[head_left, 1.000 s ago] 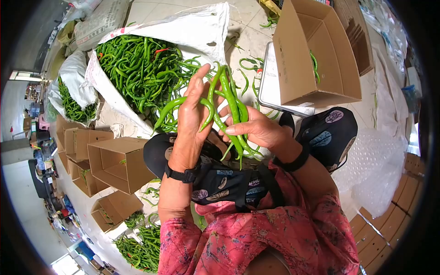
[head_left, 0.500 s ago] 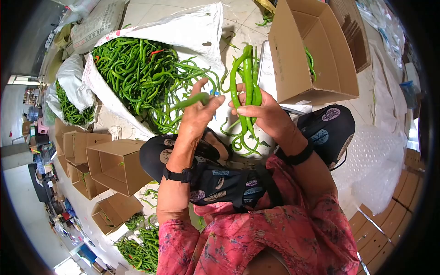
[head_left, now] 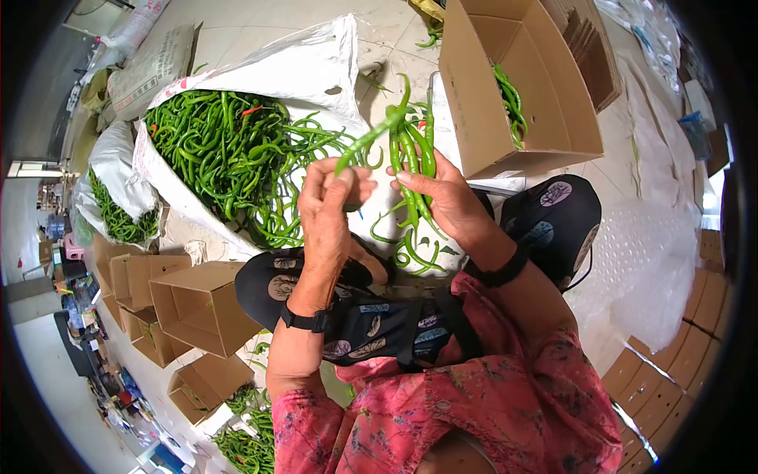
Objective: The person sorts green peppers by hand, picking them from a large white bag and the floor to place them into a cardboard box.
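Observation:
My left hand [head_left: 325, 204] is closed, with a long green chili pepper [head_left: 365, 144] pinched between thumb and fingers. It slants up and to the right, its upper end overlapping the tops of the bunch. Several long green chili peppers [head_left: 408, 170] are gripped together in my right hand [head_left: 452, 201], standing roughly lengthwise with the thumb across them. Below that hand, a few curled peppers [head_left: 410, 254] lie on a white surface. To the left, a big heap of green peppers [head_left: 217, 150] spills from an open white sack [head_left: 328, 59].
An open cardboard box [head_left: 553, 95] with some peppers [head_left: 512, 103] inside stands at the upper right. Smaller cardboard boxes [head_left: 204, 304] sit at the left, near another pepper pile [head_left: 245, 442]. A second white sack [head_left: 122, 174] is beyond. Bubble wrap [head_left: 636, 261] lies at the right.
My left hand has brought its pepper from over the heap's edge rightward and up to the bunch. The right hand keeps its hold. More peppers show inside the large box as the view shifts slightly.

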Action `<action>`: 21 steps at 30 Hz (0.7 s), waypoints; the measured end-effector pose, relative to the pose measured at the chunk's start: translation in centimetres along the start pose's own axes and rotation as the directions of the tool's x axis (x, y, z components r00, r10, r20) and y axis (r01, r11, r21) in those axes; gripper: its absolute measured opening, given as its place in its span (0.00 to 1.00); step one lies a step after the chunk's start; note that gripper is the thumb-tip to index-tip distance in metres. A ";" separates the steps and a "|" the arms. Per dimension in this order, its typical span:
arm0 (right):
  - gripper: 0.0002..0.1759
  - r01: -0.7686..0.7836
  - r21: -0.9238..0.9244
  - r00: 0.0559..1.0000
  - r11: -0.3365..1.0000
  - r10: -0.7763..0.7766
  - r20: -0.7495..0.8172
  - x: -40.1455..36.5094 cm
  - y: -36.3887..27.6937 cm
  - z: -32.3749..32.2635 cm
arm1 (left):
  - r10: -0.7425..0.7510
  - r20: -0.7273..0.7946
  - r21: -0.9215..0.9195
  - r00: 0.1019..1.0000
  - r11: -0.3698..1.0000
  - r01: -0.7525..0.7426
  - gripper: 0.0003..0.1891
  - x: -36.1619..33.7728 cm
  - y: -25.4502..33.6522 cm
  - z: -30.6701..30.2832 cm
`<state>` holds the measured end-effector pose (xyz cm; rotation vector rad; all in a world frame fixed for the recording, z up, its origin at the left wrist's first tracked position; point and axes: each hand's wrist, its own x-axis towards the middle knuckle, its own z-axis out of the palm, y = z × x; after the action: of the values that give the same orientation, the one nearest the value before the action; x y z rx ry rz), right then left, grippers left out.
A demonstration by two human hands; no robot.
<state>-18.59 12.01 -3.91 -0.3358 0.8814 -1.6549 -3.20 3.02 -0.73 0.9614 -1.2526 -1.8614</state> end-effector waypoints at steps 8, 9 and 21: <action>0.28 0.217 -0.900 0.910 0.378 -0.413 0.046 0.1 2.0 1.6 | -0.044 0.175 0.255 0.984 0.967 -0.002 0.30 -0.3 -2.5 0.8; 0.30 0.301 -0.897 0.881 0.324 -0.455 0.131 0.1 2.4 1.8 | 0.007 0.258 0.287 0.966 0.954 -0.084 0.31 -0.5 -3.0 1.1; 0.40 0.359 -0.772 0.924 0.524 -0.086 0.372 -4.1 -4.2 5.5 | -0.041 0.460 -0.585 0.887 0.737 0.338 0.36 0.3 -0.6 -0.7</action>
<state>-16.93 13.94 3.67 -1.3893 1.4066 -1.2333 -2.83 2.61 -1.56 0.3077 -0.6044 -2.5221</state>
